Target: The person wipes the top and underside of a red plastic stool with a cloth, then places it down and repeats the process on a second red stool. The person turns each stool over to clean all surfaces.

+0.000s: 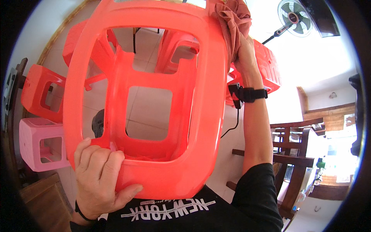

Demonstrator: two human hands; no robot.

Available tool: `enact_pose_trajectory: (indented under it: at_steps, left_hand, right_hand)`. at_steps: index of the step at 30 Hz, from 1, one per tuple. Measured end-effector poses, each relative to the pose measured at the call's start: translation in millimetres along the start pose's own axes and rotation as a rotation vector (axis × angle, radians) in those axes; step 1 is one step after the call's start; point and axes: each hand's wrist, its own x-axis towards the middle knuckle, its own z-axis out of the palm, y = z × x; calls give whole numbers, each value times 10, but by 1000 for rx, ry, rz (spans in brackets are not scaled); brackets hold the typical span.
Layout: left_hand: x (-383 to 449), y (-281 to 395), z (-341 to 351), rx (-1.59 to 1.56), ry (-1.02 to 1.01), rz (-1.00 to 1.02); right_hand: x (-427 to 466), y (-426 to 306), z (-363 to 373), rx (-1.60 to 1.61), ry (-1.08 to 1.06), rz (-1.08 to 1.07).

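Observation:
A red plastic stool (211,116) is tilted up close before me, its open frame turned towards the camera. My left hand (100,174) grips its lower left edge, fingers curled over the rim of an opening and thumb on the outer face. At the stool's upper right side, my right hand (245,55) holds a crumpled reddish-brown cloth (232,26) against the plastic. The cloth hides most of the fingers. A black strap with a small device (246,94) is round my right wrist, and a cable hangs from it.
More red stools (42,90) and a pink stool (40,145) stand at the left, with another red stool (171,55) beyond the frame. Red stools (265,66) are behind my right hand. A standing fan (292,18) is upper right; dark wooden furniture (292,159) is at the right.

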Motion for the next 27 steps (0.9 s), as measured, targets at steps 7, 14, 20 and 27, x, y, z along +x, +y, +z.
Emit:
enact_pose_trajectory:
  at_steps: [7,14,20,27]
  left_hand:
    - [60,-83,21,25,-1,-8]
    - [115,-217,-16,20,4,5]
    - [87,-228,-37,20,-25,8]
    - [8,-234,-32,24,-16,-10]
  right_hand:
    - [-674,-28,73,-229,18,81]
    - [-1653,227,18,66,-41,-8]
    - [-1994,664,-94,-61,6,441]
    - [-1548,494,-257,-42,240,157]
